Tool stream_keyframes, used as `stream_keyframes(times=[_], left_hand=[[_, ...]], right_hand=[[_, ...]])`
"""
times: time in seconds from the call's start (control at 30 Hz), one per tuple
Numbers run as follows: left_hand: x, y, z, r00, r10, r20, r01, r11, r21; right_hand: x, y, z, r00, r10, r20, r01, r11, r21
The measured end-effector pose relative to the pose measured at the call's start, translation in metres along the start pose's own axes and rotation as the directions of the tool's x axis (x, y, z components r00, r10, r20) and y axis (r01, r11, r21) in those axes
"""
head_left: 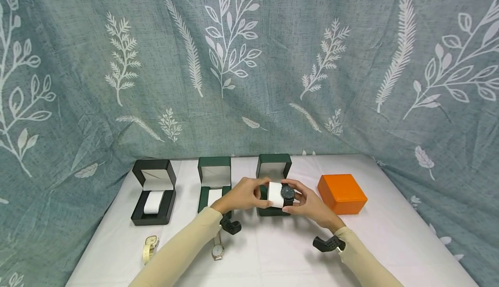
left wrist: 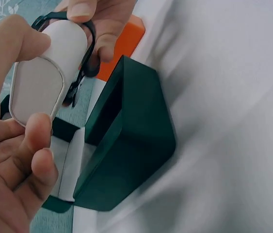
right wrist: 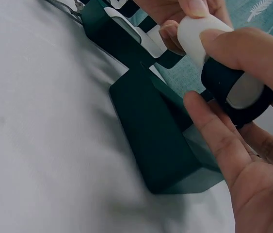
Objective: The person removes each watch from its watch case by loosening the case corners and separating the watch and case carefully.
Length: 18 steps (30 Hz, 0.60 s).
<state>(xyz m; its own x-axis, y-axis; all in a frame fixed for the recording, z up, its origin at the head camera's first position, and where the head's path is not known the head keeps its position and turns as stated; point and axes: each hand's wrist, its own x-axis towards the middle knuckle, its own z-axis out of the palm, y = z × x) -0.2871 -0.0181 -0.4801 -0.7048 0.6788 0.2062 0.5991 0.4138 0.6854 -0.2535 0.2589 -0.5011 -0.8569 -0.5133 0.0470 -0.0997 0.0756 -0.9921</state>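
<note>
Both hands hold a white watch cushion and a black watch above an open dark green watch box (head_left: pixel 274 160). My left hand (head_left: pixel 246 194) pinches the white cushion (head_left: pixel 275 195) at its left end, thumb and fingers on opposite sides. With thumb and fingers, my right hand (head_left: pixel 312 204) grips the black watch (head_left: pixel 288 193) at the cushion's other end. In the left wrist view the black strap (left wrist: pixel 90 46) loops round that end of the cushion. The right wrist view shows the strap (right wrist: pixel 218 77) under the right thumb, close to the green box (right wrist: pixel 151 131).
Left of the hands stand a second open green box (head_left: pixel 215 165) and an open black box (head_left: pixel 156 170), each with a white cushion. A gold watch (head_left: pixel 150 248) and a light-strapped watch (head_left: pixel 217 251) lie in front. An orange box (head_left: pixel 343 194) stands at right.
</note>
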Motion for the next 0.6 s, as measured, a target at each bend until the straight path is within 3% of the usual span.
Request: stream_keyframes(times=[0.27, 0.6], left_hand=[[-0.002, -0.010, -0.001, 0.999, -0.043, -0.023, 0.043, 0.999, -0.020], [0.000, -0.014, 0.000, 0.997, -0.066, -0.045, 0.066, 0.998, -0.003]], right_hand=[[-0.006, -0.001, -0.002, 0.999, 0.034, -0.043, -0.034, 0.999, -0.012], [-0.010, 0.002, 0.002, 1.000, -0.002, -0.027, 0.001, 1.000, -0.026]])
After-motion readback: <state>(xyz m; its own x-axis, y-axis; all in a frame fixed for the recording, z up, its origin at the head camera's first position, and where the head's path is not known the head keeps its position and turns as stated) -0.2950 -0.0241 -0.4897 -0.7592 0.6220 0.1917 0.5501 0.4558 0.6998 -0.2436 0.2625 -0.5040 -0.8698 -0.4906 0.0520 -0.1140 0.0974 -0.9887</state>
